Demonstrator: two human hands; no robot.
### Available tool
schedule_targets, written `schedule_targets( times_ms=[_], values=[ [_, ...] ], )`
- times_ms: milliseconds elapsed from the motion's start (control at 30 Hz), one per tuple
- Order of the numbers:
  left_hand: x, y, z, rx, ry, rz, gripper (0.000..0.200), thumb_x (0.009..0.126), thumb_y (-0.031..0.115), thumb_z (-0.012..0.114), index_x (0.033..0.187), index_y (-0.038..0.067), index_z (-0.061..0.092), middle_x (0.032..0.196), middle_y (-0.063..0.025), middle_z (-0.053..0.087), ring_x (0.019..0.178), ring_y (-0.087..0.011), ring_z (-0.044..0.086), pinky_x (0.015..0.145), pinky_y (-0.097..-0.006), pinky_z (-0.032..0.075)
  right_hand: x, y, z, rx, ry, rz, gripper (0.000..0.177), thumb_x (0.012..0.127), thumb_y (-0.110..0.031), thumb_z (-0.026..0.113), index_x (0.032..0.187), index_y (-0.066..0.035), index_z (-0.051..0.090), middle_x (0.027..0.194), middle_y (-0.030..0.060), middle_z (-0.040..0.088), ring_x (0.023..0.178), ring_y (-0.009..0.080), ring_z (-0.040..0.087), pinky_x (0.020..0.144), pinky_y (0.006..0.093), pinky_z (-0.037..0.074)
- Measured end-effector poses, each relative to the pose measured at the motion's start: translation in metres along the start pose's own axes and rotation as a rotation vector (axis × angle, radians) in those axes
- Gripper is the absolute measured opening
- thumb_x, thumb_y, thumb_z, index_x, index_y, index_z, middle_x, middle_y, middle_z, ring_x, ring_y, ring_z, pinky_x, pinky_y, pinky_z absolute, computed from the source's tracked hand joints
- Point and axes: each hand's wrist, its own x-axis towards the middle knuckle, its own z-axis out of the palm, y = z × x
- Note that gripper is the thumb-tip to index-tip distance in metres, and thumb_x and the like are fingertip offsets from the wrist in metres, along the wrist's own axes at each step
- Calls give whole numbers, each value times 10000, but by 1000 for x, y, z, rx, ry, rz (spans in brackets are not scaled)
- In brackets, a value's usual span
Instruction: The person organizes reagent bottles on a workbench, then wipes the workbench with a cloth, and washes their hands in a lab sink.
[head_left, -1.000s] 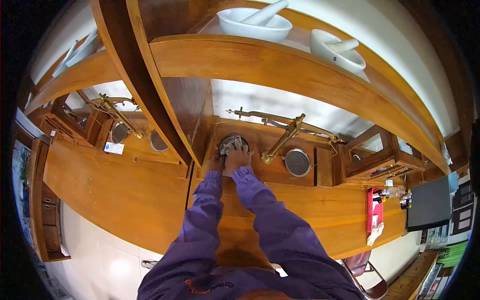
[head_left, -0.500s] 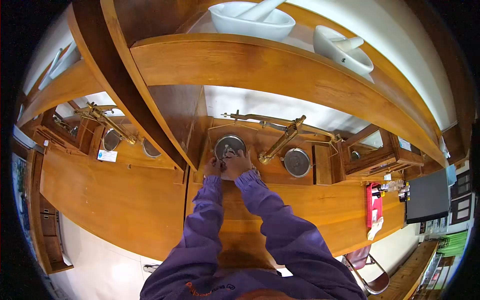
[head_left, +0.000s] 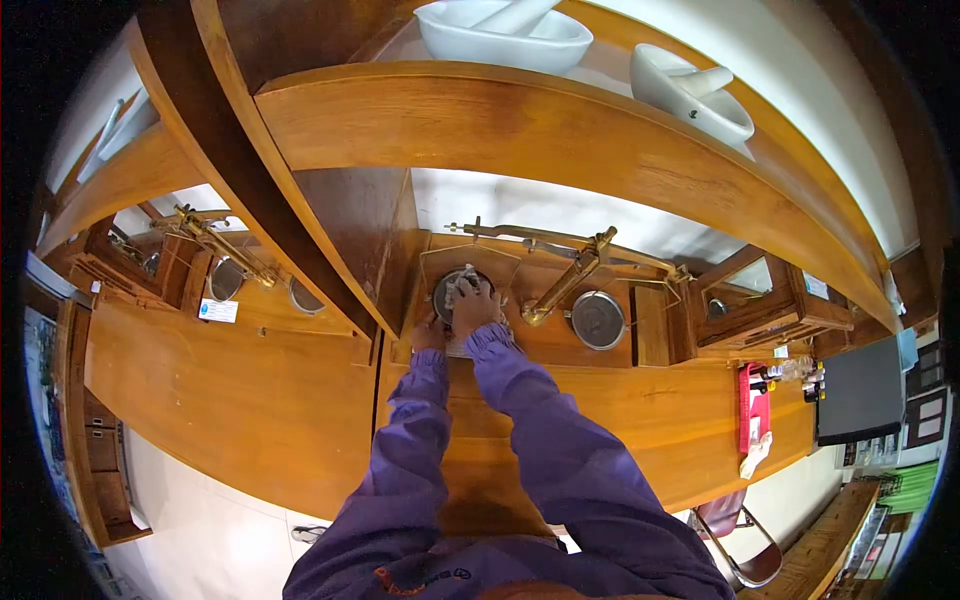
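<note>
A brass beam balance [head_left: 568, 278] stands on the wooden bench, with a round grey pan at each end. My right hand [head_left: 475, 308] lies over the left pan [head_left: 443, 292], pressing a crumpled greyish-white cloth [head_left: 466, 281] onto its surface; it could also be tissue. At the near left edge of that same pan, my left hand [head_left: 428, 334] has its fingers closed on the rim. The right pan [head_left: 598, 321] hangs untouched beside the balance's post.
Overhead, a wooden shelf [head_left: 560, 125] carries white mortars with pestles [head_left: 500, 40]. An upright divider [head_left: 285, 180] stands to the left, with another balance [head_left: 215, 243] beyond it. A wooden box [head_left: 755, 300] and a red tray [head_left: 752, 410] are on the right.
My right hand has slid slightly left and up over the pan with the cloth. My left hand stays at the rim, and the view has shifted a little.
</note>
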Motion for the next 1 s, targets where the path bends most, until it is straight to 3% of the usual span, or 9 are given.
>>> schedule_targets(
  times_ms=[233,300,400,500,633,733,833,900,1000],
  values=[
    [13,-18,10,122,41,132,250,730,195,589,965,127,636,775,-133,634,693,-228,623,626,-345,478,-33,8,-27,-56,-133,-200,294,780,-223,461,1043,-170,583,1206,-4,441,1086,281,376,841,462,341],
    [15,-28,19,114,103,198,269,723,195,597,981,125,630,780,-127,636,700,-231,623,641,-342,480,-32,7,-28,-94,-140,-144,287,786,-232,458,1034,-163,587,1186,-1,453,1079,278,380,826,455,345],
    [58,-89,58,-232,-27,21,277,717,201,604,981,120,630,766,-122,637,702,-226,624,661,-340,484,-19,3,-28,-158,-152,22,277,789,-231,455,1014,-148,594,1159,2,468,1061,273,391,803,446,347],
    [62,-97,61,-195,27,173,280,719,207,599,984,122,628,775,-123,638,712,-227,626,677,-348,485,-5,0,-19,-144,-50,49,272,790,-217,448,1003,-138,598,1153,6,474,1047,272,400,797,442,347],
    [39,-65,43,14,69,202,283,720,209,603,987,115,622,762,-124,636,708,-226,627,666,-350,485,-8,-6,15,-69,179,-70,271,791,-211,445,998,-124,596,1131,18,484,1034,273,409,800,442,350],
    [28,-46,34,231,114,176,288,721,214,607,989,110,617,747,-126,635,701,-224,627,651,-349,484,-21,-10,15,28,132,-108,270,780,-219,461,996,-132,598,1135,22,481,1045,283,407,814,454,352],
    [19,-33,25,106,69,106,289,723,237,608,979,103,617,739,-125,633,697,-224,626,637,-347,483,-43,-10,-44,21,-238,-22,276,759,-222,482,997,-140,594,1140,21,482,1047,287,413,820,462,355],
    [9,-27,21,-206,1,53,291,727,276,604,957,98,623,742,-122,632,698,-226,625,631,-345,482,-57,-4,-56,15,-220,44,288,746,-209,491,1011,-148,586,1167,22,472,1058,293,412,831,465,353],
    [24,-51,35,68,125,277,265,742,242,599,944,71,612,726,-112,628,682,-212,626,598,-340,486,-90,12,-61,218,-9,78,315,726,-171,514,1035,-157,573,1184,25,472,1053,297,426,836,453,368]
  ],
)
